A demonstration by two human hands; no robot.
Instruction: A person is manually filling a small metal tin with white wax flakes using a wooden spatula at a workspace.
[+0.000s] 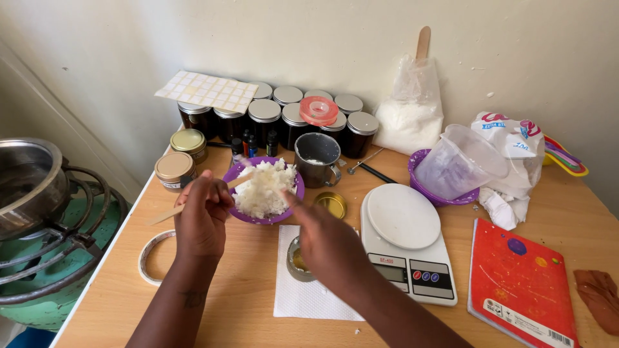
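Observation:
My left hand [202, 216] holds a flat wooden stick [166, 212] whose far end points into a purple bowl [242, 215] heaped with white wax flakes [263, 185]. My right hand [325, 238] reaches toward the bowl's right rim, fingertips at the flakes, apparently with nothing in it. Under that hand a small round tin [296, 263] with yellowish contents sits on a white paper towel [303, 299]. A gold lid [331, 203] lies just beyond the tin.
A white kitchen scale [406, 238], metal mug [318, 159], dark lidded jars [290, 119], two gold-lidded jars [175, 169], a clear jug in a purple bowl [454, 164], bag of white powder [409, 109], red notebook [519, 280], tape roll [149, 258]. Burner with a pot [32, 193] at left.

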